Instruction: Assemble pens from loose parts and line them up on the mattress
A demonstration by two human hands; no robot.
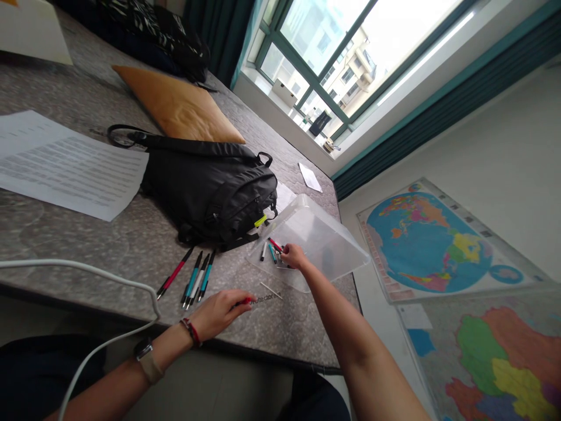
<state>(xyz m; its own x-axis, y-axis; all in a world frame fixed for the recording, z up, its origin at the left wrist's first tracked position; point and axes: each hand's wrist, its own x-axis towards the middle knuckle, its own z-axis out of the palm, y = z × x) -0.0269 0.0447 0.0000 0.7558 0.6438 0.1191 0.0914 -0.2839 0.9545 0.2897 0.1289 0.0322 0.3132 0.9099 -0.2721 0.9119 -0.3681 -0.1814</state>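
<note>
My left hand (pixel 221 311) is closed in a pinch on a small red pen part (pixel 248 300) just above the table's front edge. A clear plastic bin (pixel 328 240) lies tipped on its side, and my right hand (pixel 294 256) reaches into its mouth. The right fingers are pressed together among loose pen parts; what they pinch is hidden. Near their tips are a red pen barrel (pixel 274 244), a teal piece (pixel 272 253) and a white piece (pixel 263 251). A thin white ink refill (pixel 272 290) rests between my hands. Left of them, several assembled pens (pixel 199 280) lie side by side.
A black backpack (pixel 210 193) lies behind the pens, with an orange-brown padded envelope (pixel 184 108) beyond it. Printed paper (pixel 65 164) covers part of the left side. A white cable (pixel 87 268) crosses the front left edge. Wall maps (pixel 429 240) hang at right.
</note>
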